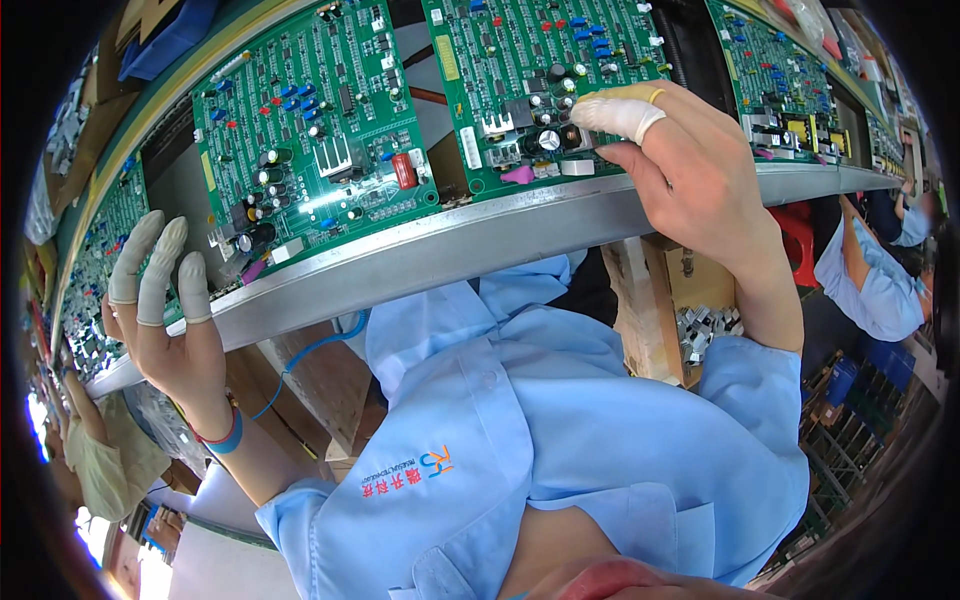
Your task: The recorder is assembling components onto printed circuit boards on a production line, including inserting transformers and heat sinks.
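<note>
Green circuit boards lie side by side along a metal rail (400, 256). My right hand (690, 165) reaches over the middle board (478, 95), its covered index fingertip and bare thumb bent round a spot beside small round capacitors (549, 140). Whatever sits between those fingertips is mostly hidden. White finger cots cover several fingers of both hands. My left hand (170, 300) has its fingers stretched and spread, holding nothing, just left of the left board (372, 135). That board carries a red component (404, 170) and a finned silver heat sink (333, 157).
Another board (765, 60) lies farther right on the line. A blue bin (170, 40) stands at the far left. Below the rail are wooden supports (640, 310), a blue cord (300, 358) and a box of metal parts (708, 332). Other people sit at both sides.
</note>
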`<state>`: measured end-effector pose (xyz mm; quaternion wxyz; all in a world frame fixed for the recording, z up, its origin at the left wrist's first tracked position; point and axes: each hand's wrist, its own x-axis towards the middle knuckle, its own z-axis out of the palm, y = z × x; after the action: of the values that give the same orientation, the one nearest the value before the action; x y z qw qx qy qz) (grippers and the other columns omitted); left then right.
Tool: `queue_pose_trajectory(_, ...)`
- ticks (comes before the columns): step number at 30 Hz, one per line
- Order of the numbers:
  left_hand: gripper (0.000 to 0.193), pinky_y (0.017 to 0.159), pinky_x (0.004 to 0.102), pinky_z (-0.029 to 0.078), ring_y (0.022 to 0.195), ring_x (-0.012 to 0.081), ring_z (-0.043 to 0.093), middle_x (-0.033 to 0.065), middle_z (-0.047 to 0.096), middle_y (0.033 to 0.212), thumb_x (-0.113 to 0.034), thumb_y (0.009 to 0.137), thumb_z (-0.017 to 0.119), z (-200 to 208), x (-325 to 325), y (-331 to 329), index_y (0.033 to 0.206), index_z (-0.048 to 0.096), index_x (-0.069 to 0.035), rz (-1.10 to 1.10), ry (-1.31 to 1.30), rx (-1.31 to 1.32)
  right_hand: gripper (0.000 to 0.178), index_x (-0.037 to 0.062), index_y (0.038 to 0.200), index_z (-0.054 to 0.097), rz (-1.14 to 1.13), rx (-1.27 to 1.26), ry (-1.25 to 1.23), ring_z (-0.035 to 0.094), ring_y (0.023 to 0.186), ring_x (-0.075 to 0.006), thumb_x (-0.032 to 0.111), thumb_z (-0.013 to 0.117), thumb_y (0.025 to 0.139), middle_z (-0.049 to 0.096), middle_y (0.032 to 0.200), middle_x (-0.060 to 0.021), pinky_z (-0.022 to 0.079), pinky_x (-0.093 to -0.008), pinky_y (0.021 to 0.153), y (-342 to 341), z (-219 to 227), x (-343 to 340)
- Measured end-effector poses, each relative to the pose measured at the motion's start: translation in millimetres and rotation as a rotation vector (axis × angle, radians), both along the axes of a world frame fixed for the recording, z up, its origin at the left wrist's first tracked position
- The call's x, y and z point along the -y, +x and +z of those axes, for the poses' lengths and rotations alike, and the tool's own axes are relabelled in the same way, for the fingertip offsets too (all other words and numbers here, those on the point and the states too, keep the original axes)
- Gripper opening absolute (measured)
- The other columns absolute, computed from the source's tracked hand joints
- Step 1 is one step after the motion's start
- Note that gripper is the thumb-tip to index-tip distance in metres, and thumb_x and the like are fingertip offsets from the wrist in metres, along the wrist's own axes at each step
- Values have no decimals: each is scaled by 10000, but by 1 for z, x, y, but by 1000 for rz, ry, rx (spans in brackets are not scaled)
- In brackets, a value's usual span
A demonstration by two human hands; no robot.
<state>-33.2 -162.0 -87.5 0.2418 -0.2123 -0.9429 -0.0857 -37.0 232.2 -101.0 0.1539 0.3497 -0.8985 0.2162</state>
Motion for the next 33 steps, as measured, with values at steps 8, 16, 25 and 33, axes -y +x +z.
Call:
queue_pose_trajectory(8, 242, 981, 304, 327, 1114, 172, 580, 47, 649, 1202, -96, 861, 666, -2, 2, -2, 1101, 705, -91, -34, 1, 12, 269, -4, 917, 615, -6, -33, 11, 545, 663, -279, -11, 680, 656, 515, 712, -97, 429, -382, 538, 0, -2, -2)
queue_pose_trajectory(16, 246, 894, 327, 418, 1008, 205, 626, 49, 681, 1124, -93, 794, 703, -3, 7, 8, 1039, 724, -105, -15, 18, -78, 268, -2, 953, 627, 20, -14, 131, 613, 784, -313, -6, 686, 691, 619, 867, -147, 503, -371, 658, 0, 1, 13)
queue_pose_trajectory(25, 216, 926, 344, 342, 978, 220, 601, 30, 676, 1074, -130, 797, 680, 19, 102, 117, 1005, 724, -171, 685, -320, -146, 365, 16, 1305, 547, -219, 281, 160, 584, 1101, -191, 39, 562, 941, 604, 1264, -92, 444, -307, 943, 6, 12, -46)
queue_pose_trajectory(33, 229, 928, 450, 368, 978, 259, 649, 84, 705, 983, -324, 795, 655, -56, 254, 307, 986, 734, -225, 1534, -185, 627, 318, 11, 1268, 569, -202, 174, 89, 596, 1068, -181, 117, 552, 969, 630, 1199, -97, 473, -313, 921, -25, 13, -38)
